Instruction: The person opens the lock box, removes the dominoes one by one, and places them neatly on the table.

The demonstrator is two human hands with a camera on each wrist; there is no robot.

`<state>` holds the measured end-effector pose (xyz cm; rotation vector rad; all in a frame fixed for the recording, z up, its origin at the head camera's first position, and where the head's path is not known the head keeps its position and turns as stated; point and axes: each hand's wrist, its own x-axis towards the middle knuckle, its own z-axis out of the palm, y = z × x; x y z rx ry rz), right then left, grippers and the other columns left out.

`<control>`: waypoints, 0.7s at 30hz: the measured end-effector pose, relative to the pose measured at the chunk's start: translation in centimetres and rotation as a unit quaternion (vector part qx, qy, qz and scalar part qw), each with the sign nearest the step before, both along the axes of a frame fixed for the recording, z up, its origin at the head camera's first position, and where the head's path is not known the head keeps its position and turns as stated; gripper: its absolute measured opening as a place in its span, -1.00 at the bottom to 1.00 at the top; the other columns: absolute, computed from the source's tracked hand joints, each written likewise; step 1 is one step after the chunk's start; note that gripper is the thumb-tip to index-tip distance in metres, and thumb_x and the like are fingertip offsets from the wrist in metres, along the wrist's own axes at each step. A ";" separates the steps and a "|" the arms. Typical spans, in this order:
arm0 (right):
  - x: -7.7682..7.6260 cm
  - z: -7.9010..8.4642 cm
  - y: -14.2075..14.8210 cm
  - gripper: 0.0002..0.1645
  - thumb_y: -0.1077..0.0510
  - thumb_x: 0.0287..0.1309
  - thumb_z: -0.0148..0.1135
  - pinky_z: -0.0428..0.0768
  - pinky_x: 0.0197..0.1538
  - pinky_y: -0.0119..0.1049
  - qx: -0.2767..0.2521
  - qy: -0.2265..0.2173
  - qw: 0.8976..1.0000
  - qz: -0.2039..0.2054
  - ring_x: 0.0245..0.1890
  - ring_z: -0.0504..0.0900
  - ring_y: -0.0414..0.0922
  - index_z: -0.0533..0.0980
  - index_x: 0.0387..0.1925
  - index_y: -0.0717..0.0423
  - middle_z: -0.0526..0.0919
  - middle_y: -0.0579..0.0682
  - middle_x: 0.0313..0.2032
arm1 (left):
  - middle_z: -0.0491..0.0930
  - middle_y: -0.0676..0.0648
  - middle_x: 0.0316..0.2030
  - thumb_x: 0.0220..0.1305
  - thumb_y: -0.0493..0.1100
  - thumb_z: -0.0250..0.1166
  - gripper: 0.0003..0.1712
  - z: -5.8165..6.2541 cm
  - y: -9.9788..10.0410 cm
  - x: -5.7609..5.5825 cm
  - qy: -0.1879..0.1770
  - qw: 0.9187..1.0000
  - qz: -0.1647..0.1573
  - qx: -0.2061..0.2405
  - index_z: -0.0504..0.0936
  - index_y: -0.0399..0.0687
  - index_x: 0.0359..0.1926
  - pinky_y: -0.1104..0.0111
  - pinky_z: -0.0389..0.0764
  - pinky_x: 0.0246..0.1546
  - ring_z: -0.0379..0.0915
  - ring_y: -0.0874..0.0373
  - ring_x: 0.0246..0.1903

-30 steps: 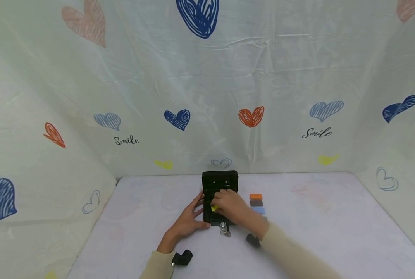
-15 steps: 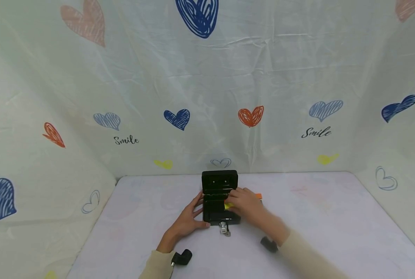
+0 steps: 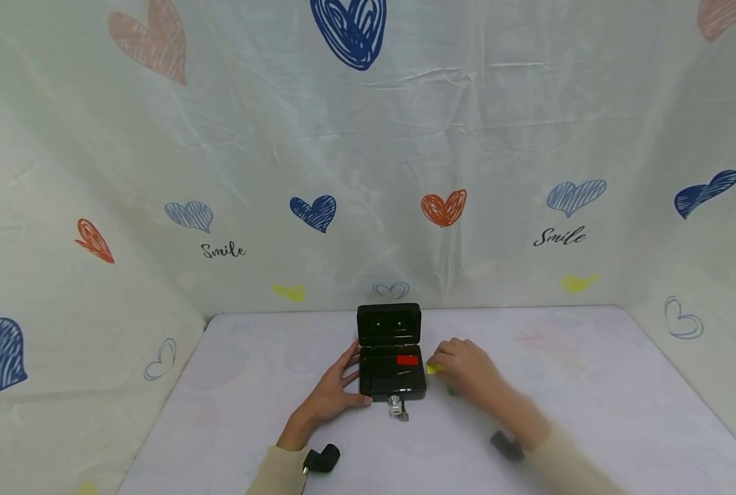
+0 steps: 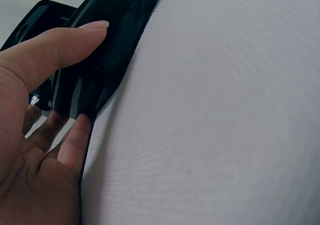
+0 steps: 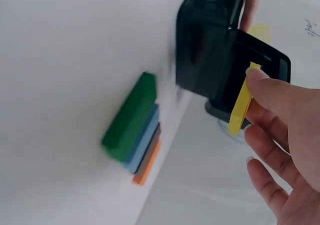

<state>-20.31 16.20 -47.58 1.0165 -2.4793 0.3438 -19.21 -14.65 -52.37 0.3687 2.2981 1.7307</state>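
Observation:
A small black cash box (image 3: pixel 392 375) stands on the table with its lid raised. Inside it lies a red block (image 3: pixel 407 359). A lock with keys (image 3: pixel 397 407) is at its front. My left hand (image 3: pixel 329 397) holds the box at its front left corner, thumb on the front face and fingers along the side, as the left wrist view shows. My right hand (image 3: pixel 469 371) is just right of the box, off the table. Between thumb and fingertips it pinches a yellow block (image 5: pixel 242 104).
In the right wrist view a green block (image 5: pixel 132 117), a blue block (image 5: pixel 142 140), a brown-grey block (image 5: pixel 148 152) and an orange block (image 5: pixel 147 166) lie in a row right of the box. A white curtain printed with hearts (image 3: pixel 444 208) hangs behind the table (image 3: pixel 269 344).
My right hand has lifted the yellow block out of the box and carried it right, past the box's right wall. The red block has come into sight. My left hand has stayed in place.

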 end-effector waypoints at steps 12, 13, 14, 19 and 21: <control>1.2 -1.6 2.6 -0.75 0.24 -0.09 0.69 0.63 -0.25 -0.33 0.025 -0.054 0.998 -0.035 -0.32 0.60 -0.17 0.78 -0.32 -0.04 0.73 -0.18 -0.31 | 0.15 -0.39 0.58 0.05 -0.43 0.61 0.37 -0.1 0.1 0.1 -0.003 1.000 0.006 -0.011 -0.05 0.00 0.72 -0.03 0.52 0.40 0.28 -0.41 0.47; 1.3 -1.7 2.7 -0.75 0.24 -0.09 0.68 0.63 -0.26 -0.34 0.028 -0.057 0.997 -0.033 -0.33 0.59 -0.17 0.78 -0.32 -0.04 0.72 -0.19 -0.32 | 0.14 -0.38 0.58 0.05 -0.43 0.61 0.37 -0.1 0.1 0.1 -0.003 1.000 0.006 -0.010 -0.05 0.00 0.72 -0.03 0.52 0.41 0.28 -0.41 0.47; 1.4 -1.8 2.8 -0.74 0.26 -0.10 0.68 0.63 -0.27 -0.35 0.027 -0.055 0.998 -0.029 -0.34 0.59 -0.18 0.78 -0.33 -0.03 0.71 -0.19 -0.34 | 0.14 -0.38 0.58 0.06 -0.43 0.61 0.37 -0.1 0.1 0.1 -0.003 1.000 0.007 -0.011 -0.06 0.00 0.72 -0.02 0.52 0.40 0.28 -0.41 0.47; 1.9 -2.1 3.4 -0.71 0.28 -0.13 0.70 0.66 -0.26 -0.36 0.033 -0.047 0.998 -0.017 -0.34 0.60 -0.19 0.78 -0.32 -0.03 0.69 -0.19 -0.35 | 0.15 -0.39 0.57 0.08 -0.41 0.61 0.36 0.0 0.1 0.1 -0.001 1.000 0.007 -0.016 -0.06 -0.01 0.72 0.00 0.53 0.40 0.28 -0.41 0.46; 2.0 -2.3 3.5 -0.71 0.27 -0.12 0.71 0.68 -0.24 -0.35 0.034 -0.050 0.998 -0.019 -0.32 0.62 -0.20 0.79 -0.31 -0.04 0.71 -0.19 -0.33 | 0.15 -0.38 0.57 0.08 -0.41 0.61 0.36 0.1 0.1 0.1 -0.002 1.000 0.007 -0.016 -0.06 0.00 0.72 -0.01 0.52 0.40 0.28 -0.41 0.47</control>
